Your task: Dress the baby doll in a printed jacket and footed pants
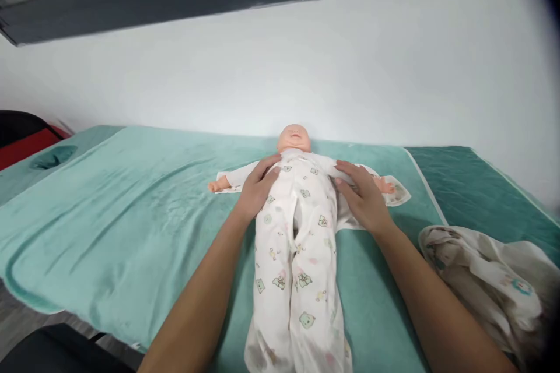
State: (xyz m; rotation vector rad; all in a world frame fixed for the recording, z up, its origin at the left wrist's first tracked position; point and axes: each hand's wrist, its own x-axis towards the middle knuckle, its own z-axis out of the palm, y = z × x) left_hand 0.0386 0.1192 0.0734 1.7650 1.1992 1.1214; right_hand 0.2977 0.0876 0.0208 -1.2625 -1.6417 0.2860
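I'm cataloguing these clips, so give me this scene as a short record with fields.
Centre: pinkish baby doll, face up, arms spread
Over it: long white printed cloth garment
Left hand: on the garment's upper side
Right hand: at the doll's white sleeve, opposite side
Surface: mint-green fabric cover
Far right: crumpled off-white cloth
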